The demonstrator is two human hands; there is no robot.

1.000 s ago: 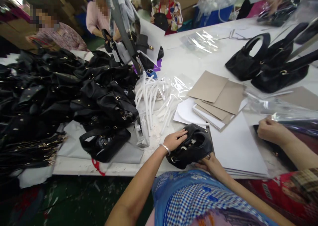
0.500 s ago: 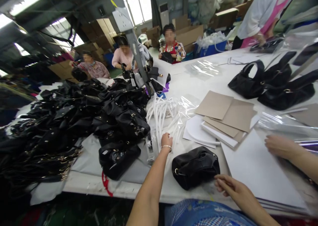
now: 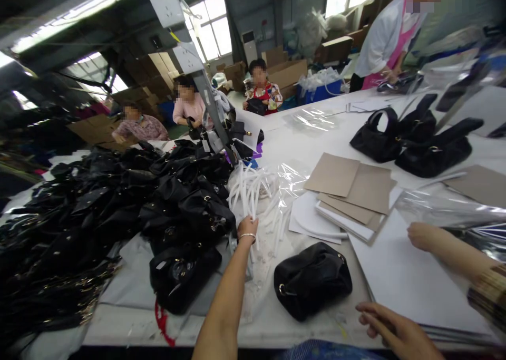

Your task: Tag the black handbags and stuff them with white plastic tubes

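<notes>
Handbags, black with gold-coloured fittings, lie heaped across the left of the white worktop. One further black handbag sits at the near end of the heap, on a grey sheet; a red ribbon hangs by it over the front edge. A grey metal post slants upward beyond. Left hand, with a bangle at its wrist: fingers curled at the lower ends of the white tubes; whether any tube is grasped cannot be told. Clear plastic film lies just right of the tubes. The plain black handbag rests on the worktop between the two hands, touched by neither. Beyond it are overlapping brown cardboard sheets. Right hand: released, fingers loosely bent, near that handbag's right side and beside a stack of white sheets. Farther right, a co-worker's hand is over the stack's far side; black handbags stand behind it.
</notes>
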